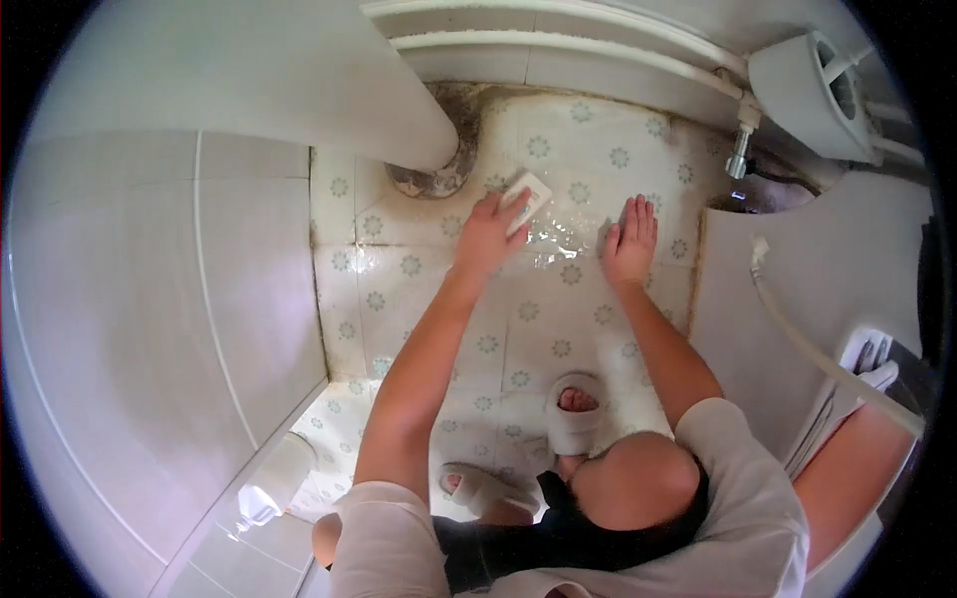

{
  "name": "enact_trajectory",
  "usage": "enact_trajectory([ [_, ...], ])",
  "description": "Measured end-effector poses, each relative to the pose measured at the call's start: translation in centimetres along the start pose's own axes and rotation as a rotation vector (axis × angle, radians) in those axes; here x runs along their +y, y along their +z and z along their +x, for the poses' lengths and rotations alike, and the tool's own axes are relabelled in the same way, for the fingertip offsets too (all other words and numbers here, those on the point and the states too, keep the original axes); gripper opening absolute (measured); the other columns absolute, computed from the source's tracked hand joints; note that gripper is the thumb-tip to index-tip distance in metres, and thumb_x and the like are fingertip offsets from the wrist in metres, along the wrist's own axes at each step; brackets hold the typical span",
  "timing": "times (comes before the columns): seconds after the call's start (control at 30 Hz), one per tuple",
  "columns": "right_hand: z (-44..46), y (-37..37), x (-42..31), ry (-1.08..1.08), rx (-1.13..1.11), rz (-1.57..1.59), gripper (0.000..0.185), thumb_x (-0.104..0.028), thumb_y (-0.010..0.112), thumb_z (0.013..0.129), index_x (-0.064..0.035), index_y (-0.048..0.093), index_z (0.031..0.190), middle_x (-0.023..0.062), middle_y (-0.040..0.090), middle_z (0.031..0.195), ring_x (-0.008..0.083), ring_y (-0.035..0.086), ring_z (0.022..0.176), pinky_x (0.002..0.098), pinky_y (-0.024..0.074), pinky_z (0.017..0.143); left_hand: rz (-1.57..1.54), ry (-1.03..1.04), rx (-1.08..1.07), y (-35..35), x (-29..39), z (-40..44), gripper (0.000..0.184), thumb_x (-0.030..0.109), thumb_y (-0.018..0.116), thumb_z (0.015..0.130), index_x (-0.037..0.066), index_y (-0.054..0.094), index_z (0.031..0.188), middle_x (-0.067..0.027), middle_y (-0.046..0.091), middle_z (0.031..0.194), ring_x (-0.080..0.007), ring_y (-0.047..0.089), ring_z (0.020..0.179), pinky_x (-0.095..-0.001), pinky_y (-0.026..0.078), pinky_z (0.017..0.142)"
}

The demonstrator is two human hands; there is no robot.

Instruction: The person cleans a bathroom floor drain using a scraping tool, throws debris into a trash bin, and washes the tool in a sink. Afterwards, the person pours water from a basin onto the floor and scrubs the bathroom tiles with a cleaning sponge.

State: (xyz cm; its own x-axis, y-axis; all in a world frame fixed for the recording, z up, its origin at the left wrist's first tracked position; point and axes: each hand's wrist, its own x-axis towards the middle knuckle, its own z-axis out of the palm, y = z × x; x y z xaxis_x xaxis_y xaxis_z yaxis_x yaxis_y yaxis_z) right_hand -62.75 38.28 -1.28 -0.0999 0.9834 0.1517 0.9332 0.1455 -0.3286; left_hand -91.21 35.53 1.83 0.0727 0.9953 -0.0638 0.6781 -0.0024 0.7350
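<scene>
My left hand (488,232) is closed round a white block-like thing (528,202), which looks like a brush or sponge with faint print on it. It rests on the tiled floor (528,311), just right of the thick pipe's base. Water glistens on the tiles between my hands. My right hand (630,244) is over the floor further right, its fingers stretched out and close together, holding nothing. Small green flower patterns cover the pale tiles.
A thick white pipe (399,110) meets the floor at a dirty collar. Thin pipes (558,45) run along the back wall. At right are a metal fitting (739,154) and a hose (797,334). A white bottle (274,480) stands lower left. My slippers (575,424) are below.
</scene>
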Motion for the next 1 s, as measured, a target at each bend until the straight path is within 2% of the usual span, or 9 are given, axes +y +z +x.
enact_trajectory([
  [0.1, -0.1, -0.2, 0.0, 0.0, -0.004, 0.025, 0.059, -0.022, 0.052, 0.095, -0.0007, 0.043, 0.149, 0.018, 0.037, 0.158, 0.0376, 0.031, 0.148, 0.0519, 0.0217, 0.123, 0.136, -0.094, 0.389, -0.8, -0.6, 0.7, 0.061, 0.024, 0.073, 0.085, 0.024, 0.056, 0.144, -0.0296, 0.055, 0.131, -0.0449, 0.053, 0.12, -0.0515, 0.045, 0.104],
  [0.2, -0.1, -0.3, -0.2, -0.005, 0.008, 0.035, 0.058, -0.021, 0.051, 0.095, -0.0003, 0.043, 0.148, 0.018, 0.038, 0.158, 0.0374, 0.03, 0.148, 0.0517, 0.021, 0.123, 0.339, -0.042, 0.406, 0.2, -2.0, 1.1, 0.061, 0.024, 0.072, 0.086, 0.026, 0.056, 0.145, -0.0279, 0.054, 0.134, -0.044, 0.054, 0.121, -0.05, 0.046, 0.105],
  [0.3, -0.1, -0.3, -0.2, 0.004, 0.006, 0.058, 0.057, -0.021, 0.051, 0.095, 0.0, 0.043, 0.148, 0.0181, 0.037, 0.158, 0.0372, 0.03, 0.149, 0.0514, 0.0208, 0.123, -0.03, 0.066, 0.058, 2.1, 0.2, -0.7, 0.061, 0.019, 0.07, 0.087, 0.023, 0.054, 0.146, -0.0269, 0.052, 0.137, -0.0434, 0.053, 0.122, -0.0496, 0.046, 0.105],
  [0.4, -0.3, 0.1, -0.1, -0.007, 0.025, 0.057, 0.057, -0.021, 0.05, 0.096, 0.0001, 0.043, 0.148, 0.0182, 0.036, 0.159, 0.0371, 0.029, 0.149, 0.0512, 0.0204, 0.123, -0.042, 0.13, 0.018, 0.8, 0.5, -1.8, 0.063, 0.017, 0.071, 0.085, 0.022, 0.054, 0.146, -0.0261, 0.05, 0.139, -0.0423, 0.053, 0.12, -0.0488, 0.046, 0.104],
  [0.5, -0.3, -0.3, -0.3, -0.011, 0.037, 0.082, 0.057, -0.021, 0.051, 0.095, 0.0, 0.044, 0.148, 0.0185, 0.037, 0.158, 0.0377, 0.03, 0.149, 0.0517, 0.021, 0.122, 0.151, -0.196, 0.432, -1.3, -1.1, -0.8, 0.065, 0.016, 0.074, 0.083, 0.029, 0.055, 0.145, -0.024, 0.051, 0.138, -0.041, 0.052, 0.123, -0.0479, 0.047, 0.104],
  [0.73, -0.2, 0.4, -0.1, -0.056, 0.092, 0.069, 0.055, -0.019, 0.053, 0.094, 0.0004, 0.048, 0.145, 0.02, 0.043, 0.154, 0.0395, 0.035, 0.145, 0.0526, 0.0235, 0.121, -0.08, 0.247, -0.228, 1.6, 0.5, -6.9, 0.067, 0.019, 0.074, 0.081, 0.024, 0.055, 0.145, -0.0198, 0.052, 0.137, -0.0416, 0.052, 0.122, -0.0449, 0.047, 0.106],
  [0.87, -0.1, 0.5, 0.1, -0.063, 0.097, 0.038, 0.055, -0.02, 0.054, 0.094, 0.0006, 0.048, 0.145, 0.0203, 0.043, 0.154, 0.0397, 0.036, 0.145, 0.0528, 0.0246, 0.121, 0.466, -0.181, 0.5, -2.9, -6.9, -7.8, 0.061, 0.026, 0.071, 0.084, 0.02, 0.057, 0.143, -0.0189, 0.061, 0.124, -0.0406, 0.054, 0.116, -0.0544, 0.042, 0.104],
  [0.93, -0.6, 0.6, 0.0, -0.063, 0.09, 0.031, 0.055, -0.02, 0.054, 0.094, 0.0003, 0.048, 0.145, 0.0203, 0.043, 0.154, 0.0398, 0.037, 0.144, 0.0529, 0.0249, 0.12, 0.505, -0.407, 0.68, -6.1, -10.1, -9.4, 0.062, 0.027, 0.069, 0.084, 0.014, 0.056, 0.143, -0.0217, 0.061, 0.128, -0.0411, 0.053, 0.115, -0.0518, 0.043, 0.096],
  [1.0, -0.2, 0.7, -0.1, -0.061, 0.101, 0.035, 0.055, -0.021, 0.054, 0.095, -0.0001, 0.048, 0.145, 0.0203, 0.043, 0.154, 0.0398, 0.037, 0.144, 0.0528, 0.0251, 0.12, 0.554, -0.314, 0.644, -5.4, -10.1, -10.1, 0.061, 0.028, 0.07, 0.084, 0.015, 0.057, 0.143, -0.0215, 0.061, 0.129, -0.0401, 0.053, 0.115, -0.0521, 0.042, 0.096],
])
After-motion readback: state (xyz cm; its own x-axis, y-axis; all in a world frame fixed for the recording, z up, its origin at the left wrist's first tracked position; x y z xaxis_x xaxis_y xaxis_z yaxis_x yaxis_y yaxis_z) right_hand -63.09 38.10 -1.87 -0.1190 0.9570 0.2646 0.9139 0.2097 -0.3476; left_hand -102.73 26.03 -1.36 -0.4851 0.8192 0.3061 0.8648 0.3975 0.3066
